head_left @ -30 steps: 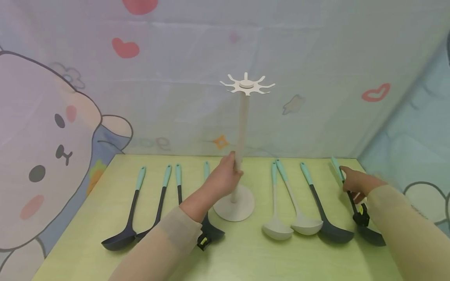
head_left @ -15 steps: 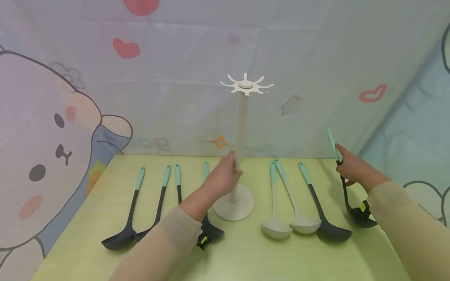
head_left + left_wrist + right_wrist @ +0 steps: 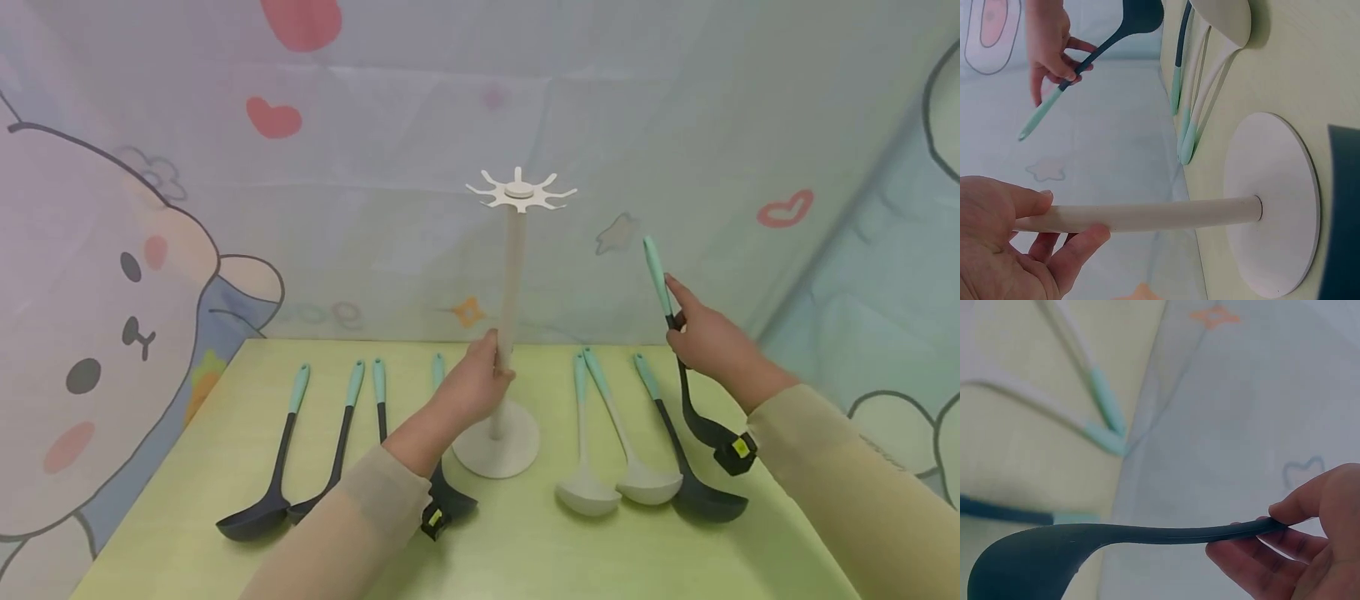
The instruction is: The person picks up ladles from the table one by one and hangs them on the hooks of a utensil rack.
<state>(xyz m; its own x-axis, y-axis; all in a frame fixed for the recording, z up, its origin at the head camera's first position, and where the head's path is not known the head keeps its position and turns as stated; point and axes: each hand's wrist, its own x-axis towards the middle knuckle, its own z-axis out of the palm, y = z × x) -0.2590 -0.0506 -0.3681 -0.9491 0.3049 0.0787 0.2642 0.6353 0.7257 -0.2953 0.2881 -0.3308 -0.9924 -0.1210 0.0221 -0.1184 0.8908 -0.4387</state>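
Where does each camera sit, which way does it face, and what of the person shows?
Head: on the head, facing forward and down at the table; left hand, right hand and sleeves show.
Left wrist: worn there, facing the white stand; the left hand shows close, the right farther off.
Right wrist: worn there, facing the held dark ladle; only the right hand shows.
Both wrist views share that ladle and two light ladles.

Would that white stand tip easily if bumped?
The white stand is tall and slim, so a high bump might tip it. Its wide round base probably resists, and the left hand gripping its post likely steadies it.
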